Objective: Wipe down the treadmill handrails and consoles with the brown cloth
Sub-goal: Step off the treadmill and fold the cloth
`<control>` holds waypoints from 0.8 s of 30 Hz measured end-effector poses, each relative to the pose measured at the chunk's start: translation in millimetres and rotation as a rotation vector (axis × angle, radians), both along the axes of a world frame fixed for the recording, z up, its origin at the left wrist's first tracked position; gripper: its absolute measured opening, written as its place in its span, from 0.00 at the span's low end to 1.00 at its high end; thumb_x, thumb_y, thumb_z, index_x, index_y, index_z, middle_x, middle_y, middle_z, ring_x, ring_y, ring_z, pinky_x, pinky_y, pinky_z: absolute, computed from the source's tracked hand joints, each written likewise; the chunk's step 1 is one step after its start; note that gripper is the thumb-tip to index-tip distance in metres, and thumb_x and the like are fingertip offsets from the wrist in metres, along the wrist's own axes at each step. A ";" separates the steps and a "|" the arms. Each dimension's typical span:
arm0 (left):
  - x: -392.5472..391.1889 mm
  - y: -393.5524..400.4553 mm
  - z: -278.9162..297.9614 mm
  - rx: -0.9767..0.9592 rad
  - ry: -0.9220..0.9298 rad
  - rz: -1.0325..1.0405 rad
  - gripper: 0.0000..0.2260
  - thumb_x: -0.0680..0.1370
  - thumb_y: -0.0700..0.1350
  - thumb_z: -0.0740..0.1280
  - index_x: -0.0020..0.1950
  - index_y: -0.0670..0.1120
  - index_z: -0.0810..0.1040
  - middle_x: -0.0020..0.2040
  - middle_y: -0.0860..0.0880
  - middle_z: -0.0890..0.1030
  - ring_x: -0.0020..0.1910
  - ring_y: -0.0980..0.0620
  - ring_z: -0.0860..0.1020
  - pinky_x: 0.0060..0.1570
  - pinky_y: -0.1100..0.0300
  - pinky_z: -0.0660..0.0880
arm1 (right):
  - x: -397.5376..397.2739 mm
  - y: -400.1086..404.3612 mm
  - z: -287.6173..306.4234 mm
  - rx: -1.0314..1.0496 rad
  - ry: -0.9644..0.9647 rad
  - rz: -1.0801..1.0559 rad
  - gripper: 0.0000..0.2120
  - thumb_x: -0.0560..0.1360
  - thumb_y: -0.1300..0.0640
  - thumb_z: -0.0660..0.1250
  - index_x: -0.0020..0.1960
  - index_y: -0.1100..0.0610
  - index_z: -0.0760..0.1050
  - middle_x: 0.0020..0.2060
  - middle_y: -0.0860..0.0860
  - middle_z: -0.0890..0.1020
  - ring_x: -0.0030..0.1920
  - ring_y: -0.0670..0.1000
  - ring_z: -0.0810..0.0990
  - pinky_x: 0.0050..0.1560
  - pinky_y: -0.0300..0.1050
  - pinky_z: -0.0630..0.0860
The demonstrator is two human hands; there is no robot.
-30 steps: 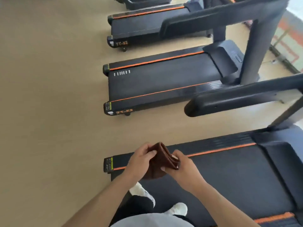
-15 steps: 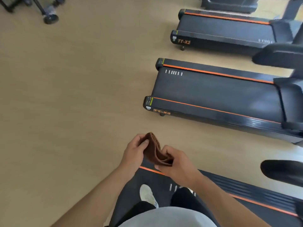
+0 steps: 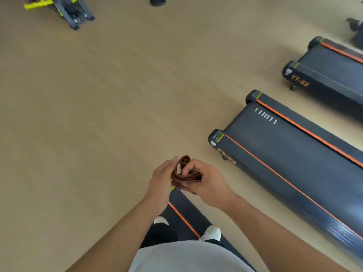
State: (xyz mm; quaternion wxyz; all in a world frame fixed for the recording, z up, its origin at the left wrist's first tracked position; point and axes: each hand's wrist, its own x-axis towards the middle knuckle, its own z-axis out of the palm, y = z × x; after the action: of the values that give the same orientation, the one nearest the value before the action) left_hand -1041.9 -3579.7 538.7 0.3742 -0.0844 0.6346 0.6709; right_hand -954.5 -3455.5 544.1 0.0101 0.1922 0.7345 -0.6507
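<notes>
Brown cloth (image 3: 185,173): folded into a thick bundle, held in front of the body at centre frame, above the tan floor (image 3: 98,114) and the end of the nearest treadmill (image 3: 188,214).

Left hand (image 3: 162,183): laid flat against the left side of the cloth, fingers extended upward along the fold; closed on the cloth together with the other hand.

Right hand (image 3: 209,183): curled around the right side of the cloth, thumb pressed onto the top layers.

Nearest treadmill: only a strip of black deck with an orange stripe is seen, beneath the forearms. Two white shoes (image 3: 212,232) are planted on it.

Second treadmill (image 3: 284,163): black deck with orange side stripes, lying diagonally at the right, well apart from the hands. White dashes are printed near its end.

Third treadmill (image 3: 330,75): far right, marked "TT-X2" in orange, partly cut by the frame edge.

Yellow-and-black frame (image 3: 59,8): far left on the floor; type cannot be told.

Black disc (image 3: 157,1): far centre on the floor.

No handrail or console is in view.
</notes>
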 end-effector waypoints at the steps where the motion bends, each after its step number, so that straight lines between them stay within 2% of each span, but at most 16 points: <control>1: -5.3 -0.4 -0.1 0.005 -0.044 0.001 0.17 0.78 0.60 0.68 0.47 0.48 0.88 0.49 0.42 0.87 0.53 0.40 0.82 0.61 0.41 0.74 | -12.1 4.0 0.1 -0.013 -0.009 0.013 0.21 0.73 0.74 0.69 0.42 0.46 0.78 0.43 0.50 0.85 0.45 0.59 0.87 0.47 0.59 0.84; 3: -19.9 -2.7 -2.4 0.029 -0.075 0.003 0.20 0.79 0.60 0.63 0.50 0.48 0.89 0.53 0.43 0.87 0.57 0.44 0.83 0.67 0.43 0.72 | -39.5 8.1 1.0 0.002 -0.025 0.025 0.20 0.74 0.73 0.69 0.42 0.47 0.78 0.42 0.53 0.86 0.42 0.61 0.87 0.42 0.58 0.85; 5: -40.7 -5.8 -2.5 0.069 -0.035 -0.010 0.21 0.77 0.63 0.63 0.52 0.49 0.87 0.55 0.44 0.86 0.60 0.45 0.81 0.70 0.44 0.70 | -69.3 10.0 -0.2 0.101 -0.019 0.048 0.17 0.73 0.70 0.72 0.44 0.46 0.78 0.40 0.51 0.85 0.39 0.56 0.86 0.39 0.53 0.84; 7: -68.5 -8.9 -3.8 0.072 0.039 -0.078 0.20 0.79 0.63 0.63 0.53 0.51 0.87 0.55 0.46 0.86 0.60 0.46 0.81 0.67 0.47 0.72 | -103.4 11.2 -2.2 0.319 0.021 0.095 0.19 0.71 0.69 0.72 0.48 0.44 0.79 0.43 0.46 0.83 0.42 0.42 0.81 0.42 0.40 0.77; 9: -99.4 -12.7 -10.2 0.063 0.102 -0.159 0.21 0.80 0.62 0.62 0.60 0.50 0.84 0.59 0.46 0.85 0.62 0.47 0.81 0.66 0.50 0.73 | -138.2 15.0 -4.2 0.432 0.072 0.135 0.19 0.70 0.67 0.73 0.53 0.46 0.81 0.49 0.44 0.82 0.50 0.40 0.78 0.49 0.33 0.72; 11: -133.0 -13.2 -16.7 0.052 0.147 -0.231 0.25 0.77 0.64 0.65 0.65 0.48 0.82 0.61 0.45 0.84 0.63 0.47 0.81 0.66 0.51 0.74 | -170.2 21.0 -11.4 0.482 0.083 0.165 0.21 0.70 0.57 0.76 0.62 0.46 0.79 0.53 0.43 0.78 0.56 0.42 0.76 0.55 0.36 0.73; 13: -163.9 -9.7 -28.8 0.056 0.150 -0.292 0.28 0.71 0.60 0.71 0.67 0.48 0.80 0.60 0.45 0.85 0.60 0.48 0.82 0.64 0.53 0.74 | -198.8 32.9 -23.3 0.502 -0.025 0.180 0.28 0.68 0.43 0.74 0.67 0.42 0.76 0.55 0.41 0.75 0.60 0.45 0.75 0.60 0.44 0.75; 14: -178.3 -6.1 -38.1 0.049 0.161 -0.311 0.27 0.70 0.55 0.73 0.66 0.47 0.79 0.59 0.45 0.85 0.57 0.49 0.82 0.61 0.53 0.74 | -212.1 40.8 -31.3 0.486 -0.088 0.183 0.28 0.67 0.40 0.72 0.66 0.41 0.77 0.55 0.41 0.76 0.61 0.46 0.75 0.60 0.48 0.76; 15: -191.4 -0.8 -47.1 0.036 0.170 -0.318 0.26 0.68 0.48 0.74 0.65 0.46 0.78 0.55 0.46 0.86 0.53 0.49 0.81 0.57 0.53 0.74 | -224.6 49.5 -38.2 0.471 -0.135 0.179 0.24 0.66 0.39 0.72 0.61 0.40 0.79 0.54 0.41 0.78 0.59 0.46 0.76 0.59 0.50 0.76; 17: -212.5 11.6 -69.9 0.002 0.143 -0.311 0.28 0.64 0.36 0.68 0.65 0.45 0.74 0.50 0.47 0.85 0.49 0.49 0.79 0.51 0.53 0.72 | -247.7 66.0 -52.1 0.485 -0.173 0.169 0.14 0.66 0.39 0.77 0.47 0.42 0.79 0.46 0.42 0.79 0.51 0.46 0.77 0.53 0.51 0.76; 19: -230.9 31.6 -89.9 -0.005 0.150 -0.298 0.30 0.64 0.32 0.65 0.66 0.47 0.71 0.49 0.48 0.85 0.48 0.49 0.78 0.49 0.54 0.71 | -268.1 83.3 -66.2 0.545 -0.139 0.148 0.14 0.68 0.41 0.78 0.43 0.46 0.76 0.43 0.44 0.79 0.48 0.47 0.75 0.48 0.49 0.74; 21: -252.8 63.3 -108.5 -0.028 0.205 -0.318 0.29 0.68 0.30 0.68 0.65 0.51 0.72 0.49 0.49 0.85 0.46 0.52 0.81 0.47 0.58 0.74 | -285.3 105.7 -75.8 0.535 -0.102 0.096 0.16 0.69 0.42 0.77 0.40 0.47 0.71 0.37 0.43 0.77 0.40 0.47 0.74 0.40 0.48 0.72; 23: -279.4 105.9 -131.7 -0.085 0.259 -0.379 0.24 0.72 0.26 0.65 0.60 0.50 0.77 0.45 0.50 0.85 0.44 0.57 0.82 0.44 0.64 0.76 | -301.3 137.7 -85.5 0.458 -0.043 0.012 0.21 0.71 0.46 0.77 0.37 0.48 0.65 0.29 0.43 0.72 0.32 0.46 0.68 0.33 0.45 0.65; 24: -292.3 130.7 -145.0 -0.111 0.264 -0.440 0.21 0.72 0.26 0.62 0.55 0.48 0.79 0.41 0.51 0.84 0.41 0.57 0.81 0.42 0.64 0.76 | -309.9 159.3 -92.0 0.441 -0.025 -0.028 0.22 0.72 0.47 0.78 0.37 0.48 0.64 0.27 0.44 0.70 0.31 0.46 0.66 0.32 0.43 0.63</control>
State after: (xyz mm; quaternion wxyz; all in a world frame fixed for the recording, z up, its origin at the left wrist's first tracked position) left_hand -1334.2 -3449.0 393.7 0.4197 0.1235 0.7170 0.5427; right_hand -1264.4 -3296.2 452.1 -0.0321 0.2082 0.8561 -0.4720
